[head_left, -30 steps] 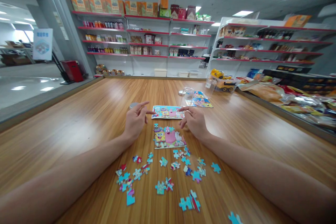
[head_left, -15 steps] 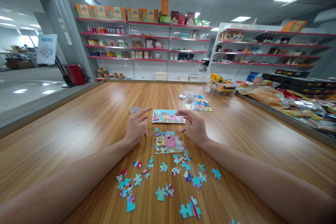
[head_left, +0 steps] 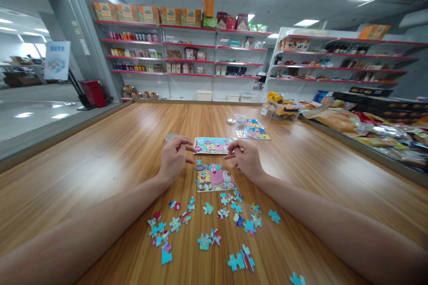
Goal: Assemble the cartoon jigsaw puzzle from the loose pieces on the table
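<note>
The fingers of the left hand (head_left: 174, 156) and right hand (head_left: 245, 156) are loosely curled at either short end of a colourful rectangular cartoon picture card (head_left: 212, 145). The card is laid flat on the wooden desk (head_left: 100, 160), its long axis running left to right, just beyond a half-built cartoon jigsaw (head_left: 215, 177).

Glossy wooden table (head_left: 110, 156), cardboard puzzle pieces (head_left: 203, 240)
</note>
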Available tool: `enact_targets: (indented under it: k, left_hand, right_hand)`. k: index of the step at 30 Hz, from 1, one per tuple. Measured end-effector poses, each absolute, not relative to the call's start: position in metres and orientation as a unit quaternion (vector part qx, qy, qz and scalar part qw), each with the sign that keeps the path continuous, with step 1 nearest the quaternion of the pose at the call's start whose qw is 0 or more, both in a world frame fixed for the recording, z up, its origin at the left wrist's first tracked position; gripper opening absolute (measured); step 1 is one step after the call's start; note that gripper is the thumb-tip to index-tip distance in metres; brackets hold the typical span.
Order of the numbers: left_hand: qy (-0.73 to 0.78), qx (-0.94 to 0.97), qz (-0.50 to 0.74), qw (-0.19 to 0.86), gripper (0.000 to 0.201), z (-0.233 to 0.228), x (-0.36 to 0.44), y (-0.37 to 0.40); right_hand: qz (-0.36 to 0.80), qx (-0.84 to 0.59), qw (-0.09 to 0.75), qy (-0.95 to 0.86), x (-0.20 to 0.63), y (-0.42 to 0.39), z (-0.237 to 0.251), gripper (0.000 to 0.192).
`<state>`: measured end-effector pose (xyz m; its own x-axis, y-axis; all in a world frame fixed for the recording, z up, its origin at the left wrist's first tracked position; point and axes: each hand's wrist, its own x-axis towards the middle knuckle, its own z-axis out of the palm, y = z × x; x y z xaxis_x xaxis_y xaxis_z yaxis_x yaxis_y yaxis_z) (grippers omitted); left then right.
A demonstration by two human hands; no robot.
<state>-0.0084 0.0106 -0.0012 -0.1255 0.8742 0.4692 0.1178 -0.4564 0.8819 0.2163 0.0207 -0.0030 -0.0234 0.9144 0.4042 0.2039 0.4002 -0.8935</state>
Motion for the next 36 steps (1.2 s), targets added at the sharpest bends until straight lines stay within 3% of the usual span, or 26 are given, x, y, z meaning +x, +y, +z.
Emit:
enact_targets:
  k: [6,12,15,23,27,31,36]
  left_hand:
    - [0.465,0.632,0.594,0.179,0.032,-0.003,-0.014,0.013]
    - [0.478,0.661,0.57,0.098,0.05,-0.003,-0.018,0.014]
    - [0.484,0.672,0.553,0.091,0.049,-0.002,-0.019,0.013]
    - [0.482,0.73,0.475,0.094,0.042,-0.004,-0.014,0.013]
    - [0.486,0.791,0.367,0.059,0.034,-0.002,-0.01,0.008]
    - [0.47,0.834,0.286,0.042,0.027,-0.003,-0.007,0.004]
    - [0.457,0.839,0.291,0.049,0.026,-0.007,-0.008,0.008]
  right_hand:
    - [0.179,-0.398,0.567,-0.699,0.217,0.019,0.0,0.021]
    - [0.083,-0.402,0.536,-0.738,0.219,0.017,0.005,0.057]
    - [0.045,-0.393,0.533,-0.748,0.222,0.018,0.004,0.057]
    - [0.069,-0.314,0.493,-0.808,0.218,0.02,-0.001,0.039]
    - [0.083,-0.329,0.432,-0.836,0.215,0.019,-0.002,0.028]
    - [0.142,-0.392,0.346,-0.841,0.216,0.022,-0.005,0.029]
    - [0.202,-0.406,0.319,-0.832,0.217,0.025,-0.005,0.033]
